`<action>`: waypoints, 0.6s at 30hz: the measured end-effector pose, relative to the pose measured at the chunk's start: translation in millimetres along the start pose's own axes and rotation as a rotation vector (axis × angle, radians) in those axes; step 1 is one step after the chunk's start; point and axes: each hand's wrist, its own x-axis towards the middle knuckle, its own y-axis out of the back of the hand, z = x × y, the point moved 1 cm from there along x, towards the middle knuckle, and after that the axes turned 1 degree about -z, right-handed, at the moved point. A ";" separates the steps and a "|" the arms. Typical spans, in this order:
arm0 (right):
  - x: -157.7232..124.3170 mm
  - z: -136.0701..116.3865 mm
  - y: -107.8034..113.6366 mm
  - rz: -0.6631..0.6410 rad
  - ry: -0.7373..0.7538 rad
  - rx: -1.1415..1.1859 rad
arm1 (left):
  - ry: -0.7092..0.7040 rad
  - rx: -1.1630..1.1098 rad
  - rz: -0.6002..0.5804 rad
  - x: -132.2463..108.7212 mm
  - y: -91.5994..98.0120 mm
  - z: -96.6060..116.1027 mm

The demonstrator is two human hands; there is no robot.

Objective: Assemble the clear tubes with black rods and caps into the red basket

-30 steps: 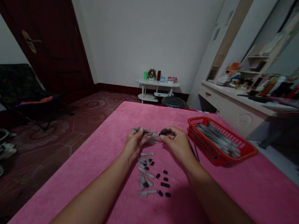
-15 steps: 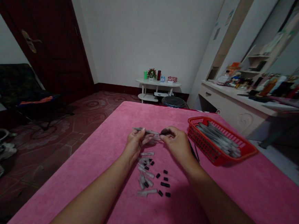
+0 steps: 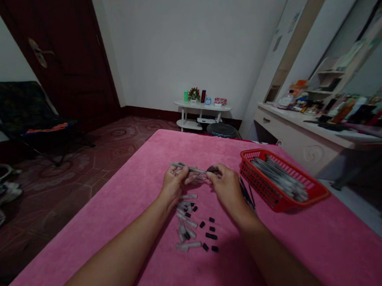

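My left hand [image 3: 174, 182] is closed around a slim grey pen [image 3: 196, 170], which lies nearly level and points left past the fingers. At the pen's right end, my right hand [image 3: 226, 182] pinches a small dark piece; its exact shape is hidden by the fingers. Below the hands, several clear plastic caps [image 3: 194, 244] lie in a loose pile on the pink cloth [image 3: 126, 201]. Several short black plugs [image 3: 211, 236] are scattered just right of them. Under the pen, more clear pieces show, partly covered by the hands.
A red basket [image 3: 263, 185] filled with grey pens [image 3: 279, 178] stands to the right. Thin dark rods [image 3: 251, 195] lie between my right wrist and the basket. Beyond the cloth are a white shelf [image 3: 204, 104], a dresser [image 3: 303, 136] and a folding chair [image 3: 20, 116].
Both hands have shifted very slightly to the right, still holding the pen between them. The pieces on the cloth and the basket lie as before.
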 end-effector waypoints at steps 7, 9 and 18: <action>-1.6 -1.9 1.8 -0.067 -0.042 -0.021 | -0.005 -0.002 -0.001 -1.2 -2.7 0.8; 0.6 -0.7 1.4 -0.078 -0.034 0.032 | -0.022 0.001 0.025 -0.6 -1.9 1.2; 2.6 2.1 4.8 -0.166 -0.029 0.001 | -0.015 0.014 0.004 -0.2 0.5 -1.1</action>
